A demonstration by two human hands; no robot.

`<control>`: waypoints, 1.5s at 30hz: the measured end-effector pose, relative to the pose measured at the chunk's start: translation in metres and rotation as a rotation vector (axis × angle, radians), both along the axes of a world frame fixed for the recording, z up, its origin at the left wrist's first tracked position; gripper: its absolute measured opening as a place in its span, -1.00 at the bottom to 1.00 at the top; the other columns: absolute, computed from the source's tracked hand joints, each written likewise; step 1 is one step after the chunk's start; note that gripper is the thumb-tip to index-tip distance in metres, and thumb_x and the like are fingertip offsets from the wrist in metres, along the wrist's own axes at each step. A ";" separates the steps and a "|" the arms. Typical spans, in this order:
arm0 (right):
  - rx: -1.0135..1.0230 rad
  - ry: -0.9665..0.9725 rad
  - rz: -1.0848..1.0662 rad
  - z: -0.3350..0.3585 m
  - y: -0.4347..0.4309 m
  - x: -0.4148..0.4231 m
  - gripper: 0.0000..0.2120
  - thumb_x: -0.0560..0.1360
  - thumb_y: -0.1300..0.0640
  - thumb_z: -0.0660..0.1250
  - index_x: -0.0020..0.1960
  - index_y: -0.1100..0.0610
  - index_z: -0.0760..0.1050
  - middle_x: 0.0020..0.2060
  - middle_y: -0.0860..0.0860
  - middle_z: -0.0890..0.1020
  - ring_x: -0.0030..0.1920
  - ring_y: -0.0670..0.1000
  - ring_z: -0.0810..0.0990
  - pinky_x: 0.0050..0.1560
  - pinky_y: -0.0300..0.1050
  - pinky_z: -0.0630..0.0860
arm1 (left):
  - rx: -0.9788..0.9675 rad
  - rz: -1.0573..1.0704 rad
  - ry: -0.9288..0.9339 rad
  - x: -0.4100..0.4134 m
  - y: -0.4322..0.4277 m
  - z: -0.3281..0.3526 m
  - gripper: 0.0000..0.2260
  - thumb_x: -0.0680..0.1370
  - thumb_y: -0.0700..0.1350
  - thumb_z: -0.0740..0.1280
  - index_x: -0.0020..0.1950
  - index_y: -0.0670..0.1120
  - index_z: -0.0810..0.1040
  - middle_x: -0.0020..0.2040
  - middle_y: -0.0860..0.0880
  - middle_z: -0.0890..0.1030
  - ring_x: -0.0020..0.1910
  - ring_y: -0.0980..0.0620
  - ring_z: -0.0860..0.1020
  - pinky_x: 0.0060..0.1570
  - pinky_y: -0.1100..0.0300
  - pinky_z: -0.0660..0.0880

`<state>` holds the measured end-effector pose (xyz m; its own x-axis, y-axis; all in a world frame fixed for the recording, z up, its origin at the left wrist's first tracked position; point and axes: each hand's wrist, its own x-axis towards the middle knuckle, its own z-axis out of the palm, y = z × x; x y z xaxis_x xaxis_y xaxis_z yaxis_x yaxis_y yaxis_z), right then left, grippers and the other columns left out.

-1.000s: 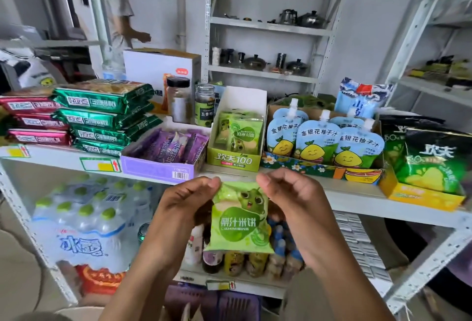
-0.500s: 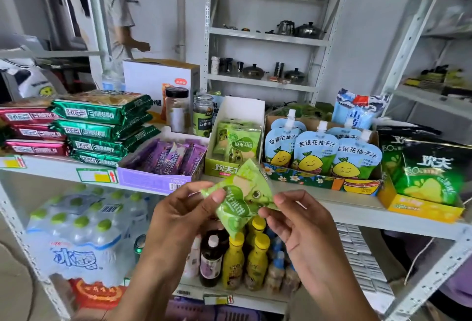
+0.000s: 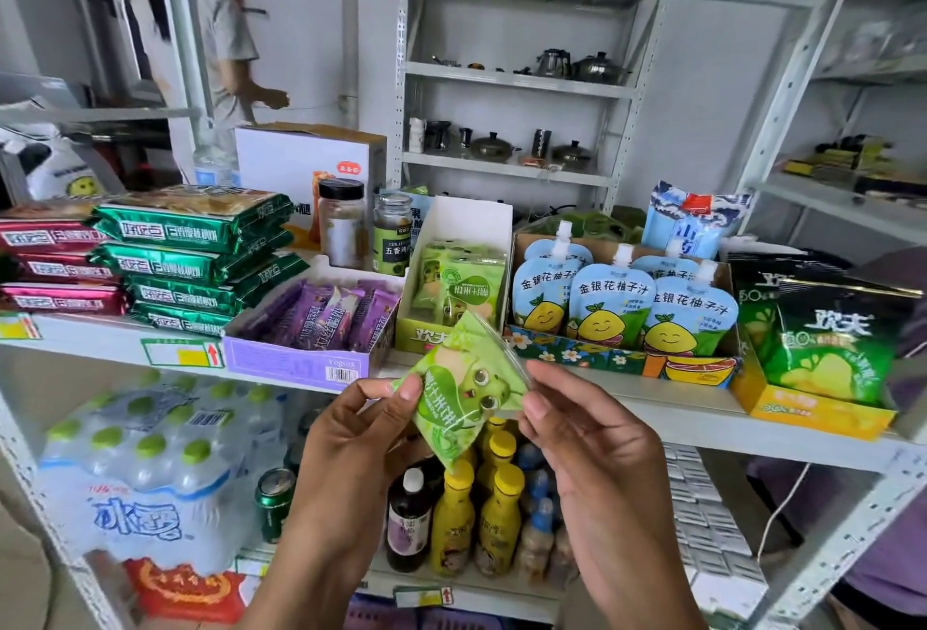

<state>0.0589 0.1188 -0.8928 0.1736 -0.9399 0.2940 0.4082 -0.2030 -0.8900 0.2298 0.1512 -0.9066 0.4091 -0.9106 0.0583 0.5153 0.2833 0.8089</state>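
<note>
The left hand (image 3: 351, 454) has its grip pinched on the left edge of the green rice-cake packet (image 3: 459, 403), which hangs tilted in mid-air between both grips. The right hand (image 3: 592, 459) pinches its right corner. The packet looks light, thin and crinkly, and is probably brittle inside, so take the sealed edges, not the middle. Up-left of the grips a purple box (image 3: 301, 358) reads "Yogurt". Just beyond them the display box (image 3: 426, 337) shows "欢夫". To the right, the pouches (image 3: 609, 313) read "金银花柚子汁".

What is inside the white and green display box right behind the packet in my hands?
Green snack packets like yours stand in the display box, facing out. How many sit behind the front ones is hidden; the held packet covers part of the box's front.
</note>
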 end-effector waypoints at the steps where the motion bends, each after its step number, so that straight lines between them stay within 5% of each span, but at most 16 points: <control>1: -0.020 0.017 -0.023 -0.001 0.000 0.000 -0.69 0.38 0.15 0.51 0.12 0.06 0.74 0.02 0.13 0.76 -0.01 0.00 0.74 0.03 -0.24 0.62 | 0.005 0.000 0.004 0.000 0.000 0.000 -0.90 0.48 -0.16 0.40 -0.24 -0.12 0.59 -0.13 -0.19 0.74 -0.27 -0.02 0.70 -0.33 0.24 0.60; 7: -0.062 0.116 -0.110 -0.005 -0.003 -0.004 -0.80 0.37 0.15 0.54 -0.02 0.17 0.70 -0.07 0.12 0.75 0.00 0.11 0.73 0.02 -0.19 0.65 | -0.008 0.044 -0.059 0.000 0.003 0.001 -0.78 0.41 -0.07 0.49 -0.10 -0.19 0.57 -0.09 -0.21 0.74 -0.22 -0.05 0.70 -0.26 0.18 0.61; 10: -0.248 0.494 -0.229 -0.002 -0.004 -0.011 -0.54 0.39 -0.10 0.54 0.25 -0.04 0.56 0.27 -0.14 0.62 0.26 -0.14 0.60 0.26 -0.14 0.56 | -0.010 0.228 -0.611 0.005 0.008 0.001 -0.87 0.46 -0.05 0.53 -0.04 -0.02 0.67 -0.18 -0.03 0.72 -0.24 0.05 0.64 -0.20 0.16 0.56; 12: -0.442 0.776 -0.258 0.008 -0.005 -0.014 -0.39 0.39 -0.27 0.48 0.40 -0.24 0.43 0.42 -0.34 0.41 0.42 -0.29 0.38 0.37 -0.28 0.33 | -0.059 0.252 -0.989 0.008 0.012 0.005 -0.81 0.43 0.07 0.53 0.03 0.19 0.71 -0.16 0.06 0.67 -0.19 0.05 0.62 -0.18 0.24 0.54; 15: -0.493 0.991 -0.085 0.022 -0.012 -0.012 -0.50 0.40 -0.35 0.44 0.32 -0.30 0.54 0.26 -0.41 0.54 0.30 -0.39 0.45 0.28 -0.30 0.40 | -0.088 0.227 -1.189 0.009 0.015 0.011 -0.71 0.40 0.11 0.52 0.11 0.30 0.66 -0.10 0.14 0.67 -0.12 0.10 0.62 -0.18 0.40 0.45; 19: -0.293 0.898 0.251 0.026 -0.016 -0.011 -0.64 0.46 -0.08 0.55 0.24 -0.13 0.64 0.10 -0.22 0.72 0.12 -0.19 0.68 0.22 0.03 0.59 | -0.114 0.254 -0.873 0.001 0.024 0.024 -0.66 0.29 0.07 0.59 0.03 0.25 0.68 -0.06 0.09 0.73 -0.14 0.09 0.65 -0.09 0.10 0.59; 22: -0.249 0.734 0.246 0.019 -0.011 -0.008 -0.74 0.47 0.01 0.56 0.14 -0.04 0.67 0.02 -0.05 0.76 0.05 -0.01 0.74 0.19 0.23 0.61 | -0.164 0.199 -0.692 0.003 0.025 0.032 -0.67 0.34 -0.05 0.57 0.08 0.13 0.69 -0.01 0.02 0.76 -0.08 0.05 0.69 -0.04 -0.05 0.60; 24: -0.188 0.563 0.196 0.014 -0.009 -0.003 -0.78 0.46 0.05 0.55 0.11 -0.07 0.67 0.04 0.01 0.76 0.07 0.07 0.74 0.19 0.30 0.61 | -0.138 0.130 -0.600 0.008 0.025 0.032 -0.69 0.37 -0.09 0.54 0.10 0.00 0.70 0.00 -0.01 0.76 -0.02 -0.01 0.71 -0.04 0.03 0.63; 26: -0.144 0.478 0.185 0.010 -0.006 0.001 -0.78 0.45 0.07 0.55 0.08 -0.08 0.66 0.05 0.05 0.75 0.07 0.11 0.74 0.17 0.33 0.61 | -0.086 0.058 -0.505 0.010 0.025 0.032 -0.80 0.37 -0.13 0.51 -0.02 -0.10 0.74 -0.12 -0.02 0.76 -0.15 0.12 0.70 -0.14 0.34 0.57; 29: -0.155 0.504 0.211 0.006 -0.003 0.004 -0.72 0.44 0.02 0.57 0.12 -0.09 0.62 0.08 0.03 0.74 0.10 0.07 0.73 0.20 0.29 0.61 | -0.041 0.085 -0.482 0.013 0.025 0.029 -0.90 0.37 -0.17 0.52 -0.16 -0.17 0.74 -0.23 -0.06 0.74 -0.31 0.12 0.62 -0.28 0.35 0.52; 32: -0.206 0.490 0.201 0.011 -0.003 0.004 -0.63 0.47 -0.07 0.52 0.24 -0.10 0.58 0.14 -0.08 0.72 0.19 -0.09 0.68 0.23 -0.02 0.61 | -0.025 0.190 -0.565 0.016 0.025 0.026 -0.84 0.33 -0.10 0.58 -0.18 -0.15 0.72 -0.22 -0.12 0.74 -0.30 -0.04 0.61 -0.24 0.14 0.56; 34: -0.238 0.457 0.173 0.019 -0.002 0.007 -0.73 0.52 -0.11 0.48 0.13 0.01 0.64 -0.08 -0.08 0.73 0.01 -0.13 0.67 0.03 -0.14 0.59 | -0.012 0.224 -0.632 0.014 0.027 0.028 -0.86 0.32 -0.08 0.59 -0.22 -0.10 0.72 -0.24 -0.08 0.74 -0.29 -0.01 0.66 -0.23 0.17 0.58; 36: -0.248 0.435 0.091 0.018 -0.005 0.010 -0.58 0.53 -0.17 0.47 -0.09 0.22 0.59 -0.35 0.10 0.50 -0.26 -0.02 0.46 -0.21 0.00 0.40 | -0.033 0.228 -0.649 0.011 0.029 0.030 -0.90 0.32 -0.11 0.59 -0.25 -0.09 0.72 -0.26 -0.05 0.75 -0.31 0.06 0.68 -0.25 0.28 0.57; 40: -0.098 0.281 0.033 0.017 -0.010 0.019 -0.59 0.42 -0.14 0.51 -0.13 0.24 0.67 -0.16 0.40 0.62 -0.16 0.15 0.61 -0.01 0.31 0.57 | -0.079 0.217 -0.606 0.007 0.028 0.030 -0.94 0.33 -0.15 0.57 -0.24 -0.06 0.73 -0.23 -0.04 0.75 -0.29 0.09 0.70 -0.24 0.34 0.55; 45: 0.125 0.138 0.160 0.016 -0.014 0.022 -0.76 0.41 0.03 0.46 -0.15 0.23 0.70 -0.17 0.25 0.71 -0.16 0.16 0.68 -0.09 -0.02 0.55 | -0.159 0.218 -0.527 0.006 0.024 0.026 -0.94 0.35 -0.26 0.55 -0.24 -0.16 0.71 -0.19 -0.09 0.76 -0.21 0.07 0.73 -0.20 0.35 0.58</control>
<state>0.0808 0.1046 -0.8768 0.3540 -0.9247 0.1397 0.2988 -0.0297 -0.9539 0.2355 0.1755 -0.8810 0.4643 -0.7725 0.4331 -0.0284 0.4758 0.8791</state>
